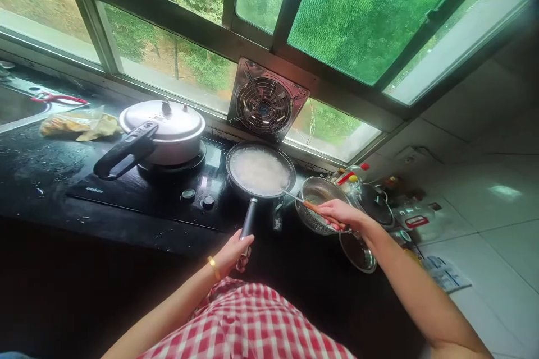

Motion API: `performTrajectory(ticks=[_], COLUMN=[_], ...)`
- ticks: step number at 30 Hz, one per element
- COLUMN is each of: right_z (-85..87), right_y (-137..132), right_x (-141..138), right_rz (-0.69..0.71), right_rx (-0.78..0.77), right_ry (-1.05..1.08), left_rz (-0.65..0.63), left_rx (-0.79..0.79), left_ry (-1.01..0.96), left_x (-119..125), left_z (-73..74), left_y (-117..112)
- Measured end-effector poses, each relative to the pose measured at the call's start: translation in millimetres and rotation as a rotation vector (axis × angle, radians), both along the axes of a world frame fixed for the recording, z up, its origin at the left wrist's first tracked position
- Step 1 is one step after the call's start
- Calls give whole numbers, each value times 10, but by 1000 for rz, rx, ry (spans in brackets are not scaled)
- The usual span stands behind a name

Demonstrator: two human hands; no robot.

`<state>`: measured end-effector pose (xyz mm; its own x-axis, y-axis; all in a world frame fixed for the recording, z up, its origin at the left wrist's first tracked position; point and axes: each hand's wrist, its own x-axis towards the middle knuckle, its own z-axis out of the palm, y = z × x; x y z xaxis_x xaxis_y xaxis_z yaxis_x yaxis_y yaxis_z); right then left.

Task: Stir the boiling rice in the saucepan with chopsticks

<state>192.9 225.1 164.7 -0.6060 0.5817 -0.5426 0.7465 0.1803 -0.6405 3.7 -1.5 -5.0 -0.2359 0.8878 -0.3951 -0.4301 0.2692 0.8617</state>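
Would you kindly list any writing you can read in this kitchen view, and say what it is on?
No text reads clearly.
Stove: small white brand mark at its front left corner, too blurred to read.
Packets and bottles on the right: labels too small.
Paper on the floor: print illegible.

Pressure cooker [168, 130] on stove, fan [264, 104] behind

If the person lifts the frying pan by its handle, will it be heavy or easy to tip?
The frying pan looks full of white liquid, so it is probably front-heavy and could spill. The left hand grips only the far end of the long handle, so it may tip forward.
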Motion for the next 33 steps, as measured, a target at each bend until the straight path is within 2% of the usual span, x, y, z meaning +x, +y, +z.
performTrajectory(ticks=[4, 7, 14, 17, 20, 23, 28, 30, 33], right_z=[42, -3, -366, -492, -532, -512, -478, -484, -497], right_y=[-16, -19, -32, -79, -109, -84, 26, 68, 126], right_x=[-142, -285, -563, -668, -731, -717, -551, -465, -334], right_rz=[3, -17, -214, -290, -331, -333, -284, -254, -171], right_rx=[-93, -175, -516, -575, -584, -492, -200, -46, 273], right_ry=[-7, 3, 202, 329, 422, 473, 455, 425, 323], left_rz=[-12, -10, -5, -2, 3, 1, -1, -3, -3], left_rx=[-7, -2, 12, 23, 21, 23, 19, 12, -3], left_ry=[-2, 1, -19, -31, -34, -28, -36, -34, -27], left_x=[-6, -6, -6, -4, -1, -4, -12, -11, -6], left_z=[6, -16, -42, -33, -37, -69, -97, -77, -37], left_y=[8, 18, 5, -2, 1, 15, 24, 16, 2])
